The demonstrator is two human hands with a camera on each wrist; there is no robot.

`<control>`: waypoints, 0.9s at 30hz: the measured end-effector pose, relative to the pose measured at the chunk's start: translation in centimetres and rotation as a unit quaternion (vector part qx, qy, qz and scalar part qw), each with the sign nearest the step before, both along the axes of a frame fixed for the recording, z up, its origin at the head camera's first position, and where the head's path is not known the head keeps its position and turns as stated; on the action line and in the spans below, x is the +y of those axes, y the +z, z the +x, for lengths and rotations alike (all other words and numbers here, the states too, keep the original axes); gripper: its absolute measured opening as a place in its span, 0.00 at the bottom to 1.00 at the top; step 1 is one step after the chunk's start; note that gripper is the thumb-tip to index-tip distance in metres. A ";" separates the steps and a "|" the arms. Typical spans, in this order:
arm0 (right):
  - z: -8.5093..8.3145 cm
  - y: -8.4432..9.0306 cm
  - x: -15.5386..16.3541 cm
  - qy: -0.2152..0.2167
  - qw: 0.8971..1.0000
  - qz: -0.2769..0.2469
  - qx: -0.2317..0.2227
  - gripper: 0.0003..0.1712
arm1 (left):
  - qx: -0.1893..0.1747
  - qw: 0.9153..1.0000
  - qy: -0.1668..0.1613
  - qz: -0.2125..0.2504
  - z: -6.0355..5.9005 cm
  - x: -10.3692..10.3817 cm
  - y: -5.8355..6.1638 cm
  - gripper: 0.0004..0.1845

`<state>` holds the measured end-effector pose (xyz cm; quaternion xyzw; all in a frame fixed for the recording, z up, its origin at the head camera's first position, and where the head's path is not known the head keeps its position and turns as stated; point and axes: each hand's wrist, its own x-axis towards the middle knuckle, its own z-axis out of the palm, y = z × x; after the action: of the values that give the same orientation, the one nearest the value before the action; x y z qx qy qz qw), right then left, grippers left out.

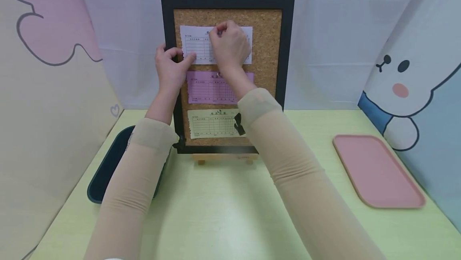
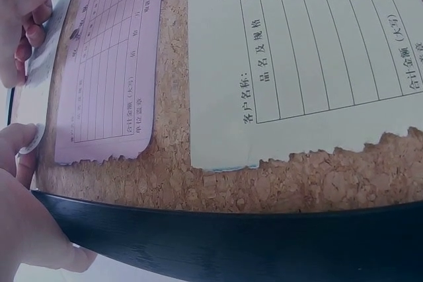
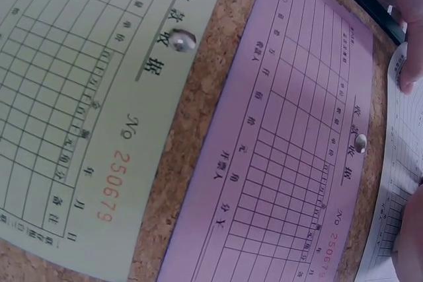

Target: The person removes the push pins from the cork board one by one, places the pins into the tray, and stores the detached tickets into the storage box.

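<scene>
Head view: right hand (image 1: pixel 230 44) pinches a pin atop the white slip (image 1: pixel 196 46) on the cork board (image 1: pixel 266 44); left hand (image 1: pixel 172 68) grips the frame, thumb pressing the slip. Released, it could slide or tear.

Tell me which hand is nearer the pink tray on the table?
Right. The right hand is up at the white slip, well left of the pink tray; the left hand grips the board's frame, farther left.

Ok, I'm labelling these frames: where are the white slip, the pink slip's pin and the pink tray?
white slip (image 1: pixel 196 46), head view, its left half beside the fingers.
pink slip's pin (image 3: pixel 360 142), right wrist view, the round metal head.
pink tray (image 1: pixel 378 172), head view, its bare middle.
</scene>
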<state>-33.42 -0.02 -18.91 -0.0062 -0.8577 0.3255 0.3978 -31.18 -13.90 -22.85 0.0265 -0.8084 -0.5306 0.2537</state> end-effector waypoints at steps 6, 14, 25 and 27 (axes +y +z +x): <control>0.3 0.0 0.0 0.002 1.000 0.004 -0.015 0.11 | -0.006 1.000 0.000 0.005 0.1 -0.1 0.0 0.18; 0.5 0.3 -0.4 -0.009 0.999 0.023 -0.022 0.10 | -0.013 1.000 0.002 0.008 0.2 -0.4 -0.1 0.18; 0.5 0.5 -0.3 -0.002 0.999 0.039 -0.027 0.10 | -0.011 1.000 0.002 0.006 0.1 -0.2 0.1 0.19; 0.4 0.4 -0.2 0.000 0.999 0.038 -0.019 0.09 | -0.009 1.000 0.002 0.007 0.1 -0.2 0.1 0.19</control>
<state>-32.99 -0.22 -18.48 0.0028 -0.8770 0.2929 0.3809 -31.10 -14.06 -22.76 0.0346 -0.8070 -0.5351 0.2476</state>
